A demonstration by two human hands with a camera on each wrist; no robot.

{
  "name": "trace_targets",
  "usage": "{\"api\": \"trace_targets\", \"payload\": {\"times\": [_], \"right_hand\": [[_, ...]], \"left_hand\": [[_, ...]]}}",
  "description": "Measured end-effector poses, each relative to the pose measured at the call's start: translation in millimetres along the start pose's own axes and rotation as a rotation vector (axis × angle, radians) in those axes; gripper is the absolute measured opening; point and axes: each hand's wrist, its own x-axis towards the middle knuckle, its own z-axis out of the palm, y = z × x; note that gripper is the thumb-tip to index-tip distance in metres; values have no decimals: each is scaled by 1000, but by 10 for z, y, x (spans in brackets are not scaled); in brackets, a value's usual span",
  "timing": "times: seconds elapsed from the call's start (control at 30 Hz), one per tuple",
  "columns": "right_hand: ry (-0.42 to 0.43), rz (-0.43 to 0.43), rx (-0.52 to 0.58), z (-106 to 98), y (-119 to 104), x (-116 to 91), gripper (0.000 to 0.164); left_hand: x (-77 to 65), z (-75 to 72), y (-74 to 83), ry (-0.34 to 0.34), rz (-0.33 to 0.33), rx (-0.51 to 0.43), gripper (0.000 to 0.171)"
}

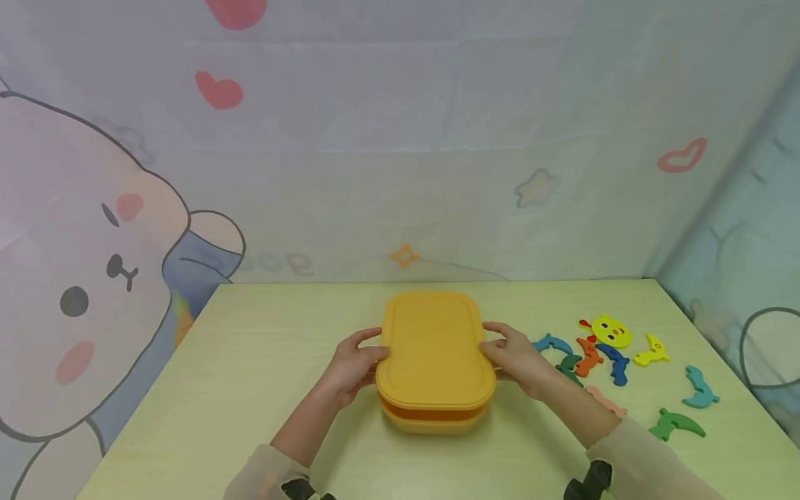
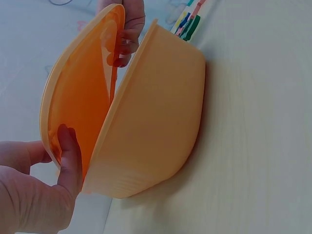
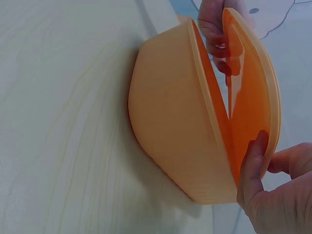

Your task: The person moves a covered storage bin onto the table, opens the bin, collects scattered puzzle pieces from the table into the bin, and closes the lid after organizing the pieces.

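A yellow-orange plastic box stands on the table, its lid raised at the near side so a gap shows between lid and rim. My left hand pinches the lid's left edge, thumb on top and fingers beneath. On the opposite edge, my right hand pinches it the same way. Both wrist views show the lid tilted away from the box, with fingertips against its inner face. The far rim of the box is hidden under the lid in the head view.
Right of the box lie several colourful toy pieces: a yellow face piece, a dark blue one, a light blue one and a green one. A printed cloth hangs behind the table.
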Motion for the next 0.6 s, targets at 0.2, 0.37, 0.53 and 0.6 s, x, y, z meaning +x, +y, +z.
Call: {"api": "trace_targets", "payload": {"times": [0.2,0.37,0.53,0.6], "right_hand": [[-15,-25,-11,4,-21,-12,56],[-22,-50,-11,22,-39,-15,57],[-9,-52,-24,54,-74,-3,57],[-7,-51,-35,69,-92,-3,58]], "left_hand": [[-9,-22,15,-9,15,1,54],[-27,-46,36,3,23,6,53],[-38,-80,42,6,30,7,53],[-38,-97,39,6,33,7,52]]}}
